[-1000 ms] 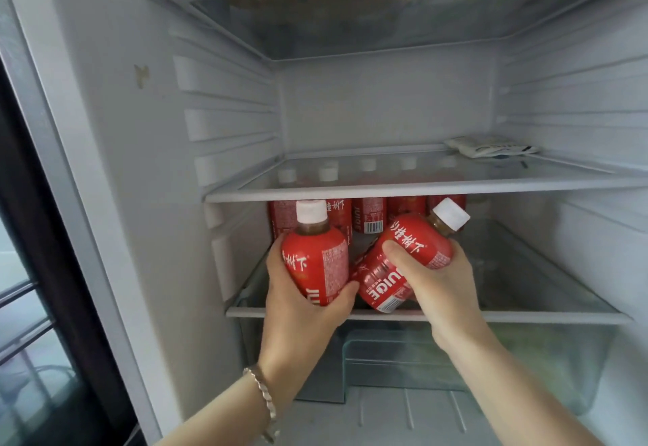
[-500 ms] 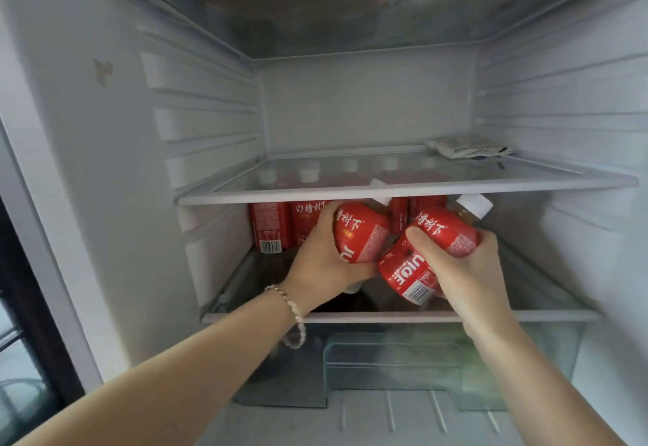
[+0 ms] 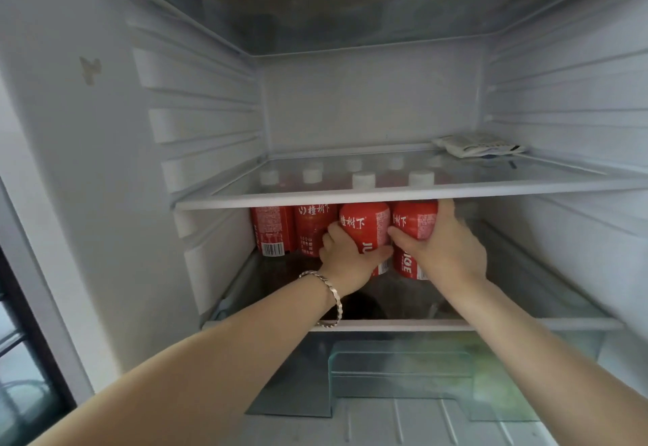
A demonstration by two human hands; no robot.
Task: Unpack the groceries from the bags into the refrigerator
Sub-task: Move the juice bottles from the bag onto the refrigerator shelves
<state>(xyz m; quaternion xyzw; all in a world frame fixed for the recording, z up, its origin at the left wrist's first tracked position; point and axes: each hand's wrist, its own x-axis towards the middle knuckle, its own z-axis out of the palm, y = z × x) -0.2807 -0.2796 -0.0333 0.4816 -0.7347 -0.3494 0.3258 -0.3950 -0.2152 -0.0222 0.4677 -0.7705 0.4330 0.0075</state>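
Observation:
Both my arms reach into the open refrigerator, onto its lower glass shelf (image 3: 526, 323). My left hand (image 3: 345, 258) grips a red juice bottle (image 3: 366, 226) that stands upright. Right beside it, my right hand (image 3: 443, 245) grips a second red juice bottle (image 3: 413, 224), also upright. Several more red bottles (image 3: 291, 231) with white caps stand in a row behind and to the left. The caps show through the glass shelf above (image 3: 385, 196).
A flat white packet (image 3: 478, 144) lies at the back right of the middle shelf. A clear crisper drawer (image 3: 403, 368) sits below the lower shelf. Food shows dimly through the top shelf (image 3: 315, 7). The fridge's left wall (image 3: 105, 200) is close by.
Both hands have pushed their bottles deeper onto the lower shelf. The right bottle, tilted before, now stands upright next to the left one, in front of the row.

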